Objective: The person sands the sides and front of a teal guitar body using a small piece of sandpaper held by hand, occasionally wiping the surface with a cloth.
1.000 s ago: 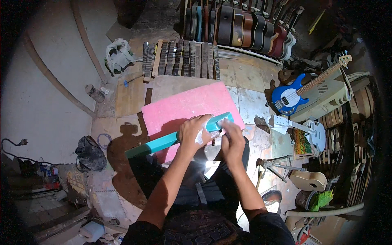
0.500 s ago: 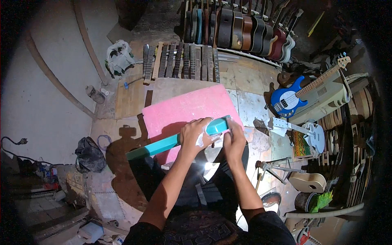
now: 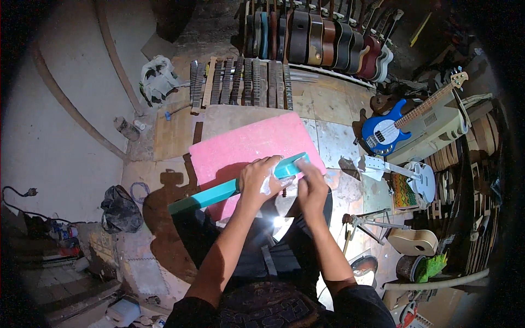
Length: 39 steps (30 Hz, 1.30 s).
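Head view: a teal guitar neck (image 3: 219, 192) lies across the person's lap and over the near edge of a pink foam pad (image 3: 249, 145), its long axis running from lower left to upper right, with the wider headstock end at upper right. The left hand (image 3: 261, 177) is clenched around the neck near the headstock end, with a small white rag or paper (image 3: 268, 186) pressed under the fingers. The right hand (image 3: 310, 183) rests against the headstock end just beside the left hand; whether it grips or only presses cannot be told. Both hands sit at the upper-right end, and the free length of the neck extends away to the person's left, so the left hand is nearer that length. Beyond the pad, a row of bare fretboards (image 3: 240, 82) lies on the floor, and a blue electric bass (image 3: 385, 131) lies to the right.
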{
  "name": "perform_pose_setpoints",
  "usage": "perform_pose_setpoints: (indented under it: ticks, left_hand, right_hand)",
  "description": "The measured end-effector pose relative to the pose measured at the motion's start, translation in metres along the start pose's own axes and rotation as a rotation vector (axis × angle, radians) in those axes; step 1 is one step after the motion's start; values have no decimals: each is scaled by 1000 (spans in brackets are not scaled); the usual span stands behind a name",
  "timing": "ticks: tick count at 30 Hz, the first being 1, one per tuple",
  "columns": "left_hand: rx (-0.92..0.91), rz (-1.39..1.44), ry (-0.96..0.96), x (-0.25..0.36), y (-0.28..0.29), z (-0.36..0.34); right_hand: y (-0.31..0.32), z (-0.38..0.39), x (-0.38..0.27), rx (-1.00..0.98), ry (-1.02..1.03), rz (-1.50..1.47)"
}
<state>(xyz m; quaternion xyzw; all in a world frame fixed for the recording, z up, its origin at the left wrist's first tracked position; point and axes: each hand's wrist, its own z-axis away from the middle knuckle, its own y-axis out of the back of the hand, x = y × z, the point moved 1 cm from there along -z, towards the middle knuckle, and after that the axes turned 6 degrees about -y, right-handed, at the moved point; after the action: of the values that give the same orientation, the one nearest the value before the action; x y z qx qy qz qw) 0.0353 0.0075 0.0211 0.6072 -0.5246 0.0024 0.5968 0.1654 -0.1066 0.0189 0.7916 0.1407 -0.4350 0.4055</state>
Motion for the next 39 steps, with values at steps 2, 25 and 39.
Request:
perform_pose_setpoints:
  ticks: [2,25,39]
  left_hand:
    - [-7,5,2,3,2,-1]
    - [18,0,3,-12,-7,0]
    - [9,12,-1,-7,-7,-1]
  right_hand:
    - [3,-20,9,24,-221,-58]
    - [-2,12,-13,28,82,91]
    - [4,3,9,93,-4,77]
